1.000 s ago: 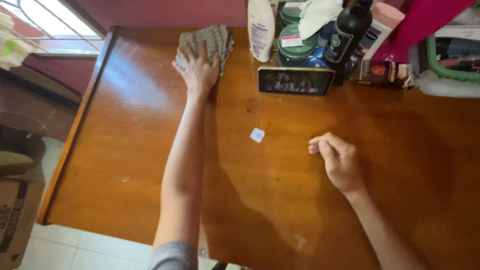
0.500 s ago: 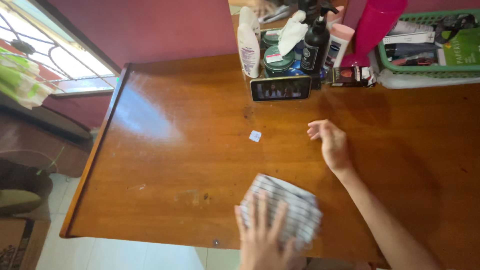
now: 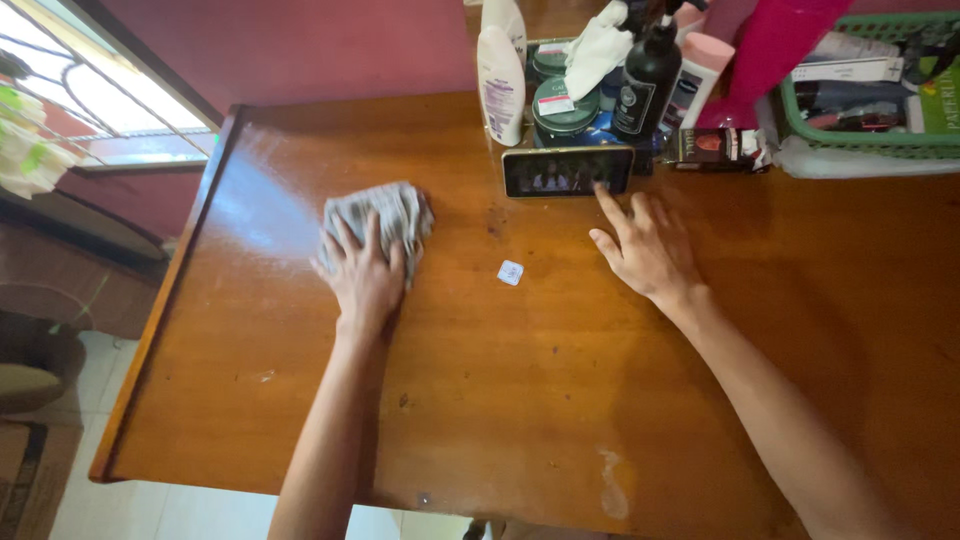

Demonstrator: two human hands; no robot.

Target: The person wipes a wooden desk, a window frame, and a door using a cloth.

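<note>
Phone screen [image 3: 567, 171]: lit, rectangular, propped on its long edge at far centre of table, small figures on it, pale frame. Just behind, white bottle [image 3: 501, 85] with purple-and-white label; right of it, round green jar [image 3: 564, 105] with white label on lid. Further right, black pump bottle [image 3: 642, 85] with pale label and pink tube [image 3: 698, 80]. Right of phone, small dark box [image 3: 717, 147] lying flat, red and white print. Near centre, tiny white square sticker [image 3: 511, 272].

Glossy orange-brown table [image 3: 560, 400]; grey-and-white striped cloth [image 3: 385, 212]; small white square [image 3: 511, 272]; black bottle [image 3: 646, 80]; green basket [image 3: 850, 140]; maroon wall [image 3: 330, 45].
</note>
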